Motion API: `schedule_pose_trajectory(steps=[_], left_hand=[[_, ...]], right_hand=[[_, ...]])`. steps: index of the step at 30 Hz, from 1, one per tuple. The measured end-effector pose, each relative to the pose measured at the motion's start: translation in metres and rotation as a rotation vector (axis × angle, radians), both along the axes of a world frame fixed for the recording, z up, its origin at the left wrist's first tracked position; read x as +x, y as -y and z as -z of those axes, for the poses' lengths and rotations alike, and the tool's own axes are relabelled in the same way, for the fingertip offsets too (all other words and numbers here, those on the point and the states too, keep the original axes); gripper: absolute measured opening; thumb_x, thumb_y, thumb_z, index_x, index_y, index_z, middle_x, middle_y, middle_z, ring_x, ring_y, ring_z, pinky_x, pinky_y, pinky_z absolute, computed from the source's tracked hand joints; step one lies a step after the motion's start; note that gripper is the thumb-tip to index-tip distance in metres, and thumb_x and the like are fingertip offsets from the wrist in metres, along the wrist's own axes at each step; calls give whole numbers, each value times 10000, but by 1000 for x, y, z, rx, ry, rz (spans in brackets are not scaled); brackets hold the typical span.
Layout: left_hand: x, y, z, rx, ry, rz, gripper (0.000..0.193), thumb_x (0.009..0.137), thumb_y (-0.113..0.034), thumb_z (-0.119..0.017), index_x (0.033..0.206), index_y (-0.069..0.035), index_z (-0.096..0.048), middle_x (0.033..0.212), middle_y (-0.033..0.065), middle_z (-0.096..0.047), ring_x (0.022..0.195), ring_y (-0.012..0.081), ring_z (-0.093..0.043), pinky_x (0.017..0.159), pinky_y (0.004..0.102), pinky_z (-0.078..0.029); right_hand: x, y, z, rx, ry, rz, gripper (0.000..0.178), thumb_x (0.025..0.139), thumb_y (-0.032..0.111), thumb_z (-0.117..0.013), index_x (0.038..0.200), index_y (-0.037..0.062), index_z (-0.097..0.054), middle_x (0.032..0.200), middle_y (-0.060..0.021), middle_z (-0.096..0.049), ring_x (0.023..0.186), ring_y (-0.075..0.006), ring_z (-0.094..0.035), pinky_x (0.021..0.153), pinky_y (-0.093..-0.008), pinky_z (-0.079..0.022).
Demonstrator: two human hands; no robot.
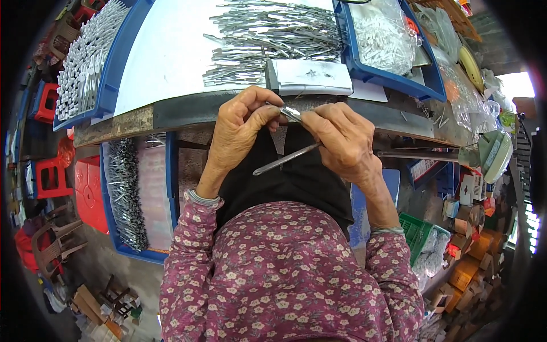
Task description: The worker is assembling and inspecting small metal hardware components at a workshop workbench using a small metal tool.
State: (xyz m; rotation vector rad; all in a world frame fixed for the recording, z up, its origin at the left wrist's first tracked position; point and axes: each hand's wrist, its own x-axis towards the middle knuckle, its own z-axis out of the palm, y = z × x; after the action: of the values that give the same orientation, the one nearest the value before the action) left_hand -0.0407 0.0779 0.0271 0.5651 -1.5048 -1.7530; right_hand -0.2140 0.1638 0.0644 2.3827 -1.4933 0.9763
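Over my lap, just off the table's near edge, both hands come close together. My left hand point(242, 125) is closed, pinching a small shiny metal piece point(290, 113) between thumb and fingers. The other end of that piece meets the fingertips of my right hand point(345, 137). A slim dark metal rod point(285, 160) with a blunt end sticks out to the left from under my right hand, whose curled fingers hide its other end. Beyond my hands, a pile of thin metal strips point(273, 43) lies on white sheeting.
A small white pad point(310, 77) lies against a dark block point(272, 77) at the table edge point(188, 111). Blue trays hold white-handled pieces point(88, 71) and bagged white parts point(382, 43). Below left, a blue crate point(172, 188) contains metal pieces. Right stands a green basket point(416, 231).
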Motion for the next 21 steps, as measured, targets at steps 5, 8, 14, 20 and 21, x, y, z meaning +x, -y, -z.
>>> schedule_pose_trajectory(steps=[5,8,14,20,21], left_hand=[[-1,0,3,-2,5,3,136,867,-77,-562,962,20,-564,782,77,-631,679,96,-585,608,199,-473],[-4,-1,4,-34,23,-28,98,882,-70,-533,936,7,-562,759,51,-629,659,61,-560,606,182,-462],[-5,0,5,-42,46,-22,95,880,-65,-532,932,9,-562,751,51,-630,659,61,-561,602,182,-461],[-5,1,5,-51,58,-3,90,878,-55,-529,926,11,-564,746,53,-631,652,62,-557,597,184,-458],[-5,1,5,-43,53,4,90,877,-54,-529,926,12,-565,745,53,-632,650,62,-556,596,184,-457]], right_hand=[[0,1,1,12,27,-8,260,634,-51,-668,877,7,-593,751,-97,-580,637,-243,-573,537,-313,-453],[-2,2,5,-23,8,-27,271,615,-30,-610,880,17,-573,750,-62,-517,639,-204,-532,535,-301,-439],[-5,3,8,18,28,-40,292,620,-36,-609,902,24,-570,761,-63,-518,654,-214,-536,550,-309,-447],[-6,4,9,68,43,-58,322,629,-53,-605,940,27,-581,767,-62,-525,673,-219,-543,553,-311,-449],[-6,4,9,68,42,-58,322,629,-53,-605,940,27,-581,767,-62,-525,673,-219,-543,553,-311,-449]])
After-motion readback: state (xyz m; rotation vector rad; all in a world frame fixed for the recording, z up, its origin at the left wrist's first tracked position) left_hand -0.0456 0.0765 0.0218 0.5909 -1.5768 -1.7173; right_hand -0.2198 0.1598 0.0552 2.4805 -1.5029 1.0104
